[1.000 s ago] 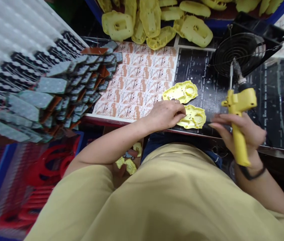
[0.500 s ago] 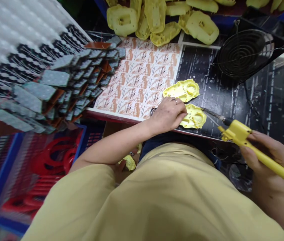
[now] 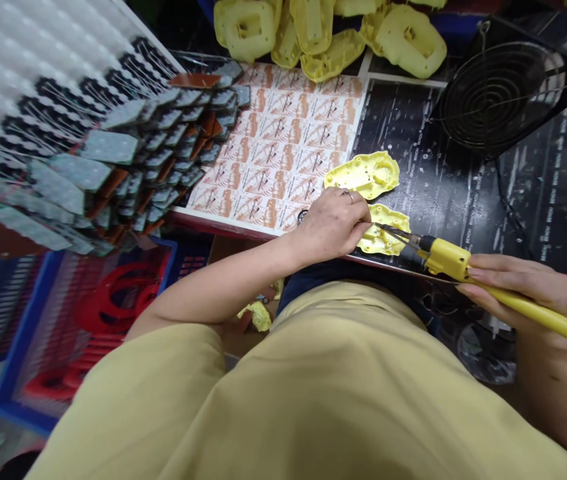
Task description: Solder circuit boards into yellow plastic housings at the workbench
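Two yellow plastic shell halves lie side by side at the table's front edge, the farther shell (image 3: 362,175) and the nearer shell (image 3: 388,230). My left hand (image 3: 333,223) rests over the left part of the nearer shell, its thumb and fingers pinched together; what they hold is hidden. My right hand (image 3: 523,287) is closed round the handle of a yellow soldering iron (image 3: 446,260) with a thin feed tube beside its tip. That tip points left over the nearer shell, close to my left fingertips. A small black round part (image 3: 302,216) shows beside my left hand.
A sheet of printed labels (image 3: 273,147) lies left of the shells. Stacked circuit boards with wires (image 3: 113,147) fill the left. More yellow shells (image 3: 331,53) lie at the back, near a black fan (image 3: 501,100). A blue crate (image 3: 23,347) of red parts (image 3: 98,320) stands below left.
My right hand has brought the soldering iron left, so its tip now reaches over the nearer shell beside my left fingers. The left hand stays pinched at nearly the same spot.
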Demonstrator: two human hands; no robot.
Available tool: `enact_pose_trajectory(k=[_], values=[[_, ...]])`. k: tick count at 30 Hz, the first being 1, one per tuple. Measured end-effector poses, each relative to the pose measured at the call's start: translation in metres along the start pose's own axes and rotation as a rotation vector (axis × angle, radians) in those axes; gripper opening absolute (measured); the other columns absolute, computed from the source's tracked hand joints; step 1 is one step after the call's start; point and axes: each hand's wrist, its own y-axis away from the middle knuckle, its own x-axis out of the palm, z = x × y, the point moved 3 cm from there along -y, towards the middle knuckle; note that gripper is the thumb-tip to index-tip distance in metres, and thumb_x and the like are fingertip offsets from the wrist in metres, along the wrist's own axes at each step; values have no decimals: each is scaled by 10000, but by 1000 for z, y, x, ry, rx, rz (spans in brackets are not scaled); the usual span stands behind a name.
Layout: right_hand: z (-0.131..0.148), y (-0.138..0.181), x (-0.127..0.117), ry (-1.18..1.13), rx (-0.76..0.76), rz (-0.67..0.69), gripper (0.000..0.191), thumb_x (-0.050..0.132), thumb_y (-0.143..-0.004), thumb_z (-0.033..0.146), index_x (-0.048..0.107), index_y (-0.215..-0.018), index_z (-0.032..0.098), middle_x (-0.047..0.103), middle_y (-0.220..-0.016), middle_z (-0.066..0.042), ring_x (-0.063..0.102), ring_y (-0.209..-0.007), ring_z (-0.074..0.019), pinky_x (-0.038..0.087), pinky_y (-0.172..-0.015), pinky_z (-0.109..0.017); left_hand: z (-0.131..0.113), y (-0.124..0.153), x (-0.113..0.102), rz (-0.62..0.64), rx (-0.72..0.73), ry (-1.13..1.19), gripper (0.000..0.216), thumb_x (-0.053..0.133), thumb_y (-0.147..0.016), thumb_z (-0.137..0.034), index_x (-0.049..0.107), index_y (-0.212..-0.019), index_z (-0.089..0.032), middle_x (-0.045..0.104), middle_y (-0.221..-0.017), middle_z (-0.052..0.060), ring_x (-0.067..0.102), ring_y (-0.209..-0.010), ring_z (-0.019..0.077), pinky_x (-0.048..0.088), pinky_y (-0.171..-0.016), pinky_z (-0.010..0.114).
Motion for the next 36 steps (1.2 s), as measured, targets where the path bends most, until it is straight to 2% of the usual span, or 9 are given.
enact_pose_trajectory(k=[10, 12, 14, 17, 23, 26, 30, 33, 36], values=[[-1, -1, -6, -14, -27, 8, 130, 796, -1018, 308, 752, -929, 225, 820, -810, -40, 822, -738, -142, 659, -708, -131, -1, 0, -4, 19, 18, -14, 245, 536, -1044, -190, 779, -1042, -158, 785, -1011, 86, 725, -993, 257, 508, -973, 415], [0, -1, -8, -12, -35, 32, 108, 832, -987, 282, 760, -928, 226, 824, -822, -29, 817, -724, -144, 663, -683, -141, -1, -1, -5, 29, 18, -16, 247, 537, -1044, -188, 782, -1053, -157, 785, -1019, 87, 725, -1001, 257, 507, -978, 415], [0, 3, -14, -32, 2, -45, 112, 894, -919, 226, 788, -955, 235, 834, -858, -14, 810, -708, -148, 670, -657, -162, -1, -1, -5, 36, 17, -17, 244, 540, -1043, -188, 782, -1052, -158, 785, -1024, 87, 722, -1004, 254, 505, -983, 412], [-1, 19, -25, -10, 126, -231, 292, 929, -867, 208, 836, -1131, 292, 854, -954, 1, 812, -716, -170, 693, -659, -219, -2, -2, -6, 45, 16, -19, 243, 540, -1045, -189, 782, -1042, -160, 785, -1029, 89, 720, -1005, 253, 504, -986, 409], [2, 52, -20, 172, 286, -214, 614, 909, -873, 280, 725, -1454, 355, 864, -1037, -14, 832, -760, -214, 692, -659, -247, -3, -2, -7, 60, 3, -22, 242, 538, -1038, -187, 778, -1035, -166, 783, -1018, 90, 718, -990, 255, 506, -983, 411], [9, 46, -12, 159, 256, -243, 499, 938, -822, 228, 807, -1293, 327, 864, -1029, -26, 838, -784, -234, 703, -677, -267, -3, -2, -7, 52, 5, -19, 243, 541, -1035, -186, 784, -1027, -172, 789, -1024, 93, 721, -996, 258, 507, -989, 417], [21, 28, -3, 29, 126, -243, 171, 916, -828, 197, 796, -900, 296, 810, -762, 30, 789, -620, -203, 663, -548, -234, 0, 0, -10, 27, 4, 15, 279, 531, -1055, -206, 809, -1061, -182, 816, -1088, 101, 723, -1041, 265, 500, -1030, 441], [25, 31, -5, 94, 183, -239, 146, 894, -868, 232, 811, -976, 284, 832, -816, 0, 801, -645, -208, 673, -578, -235, 5, 2, -15, -2, -43, 88, 276, 550, -1061, -238, 825, -1075, -219, 831, -1093, 77, 709, -1047, 257, 477, -1063, 454], [21, 47, -9, 192, 344, -200, 286, 899, -893, 373, 816, -1155, 291, 853, -896, -21, 822, -705, -213, 688, -651, -228, 5, 2, -17, 35, -84, 160, 206, 619, -1024, -262, 824, -1038, -245, 826, -987, 39, 681, -989, 242, 442, -1106, 475]])
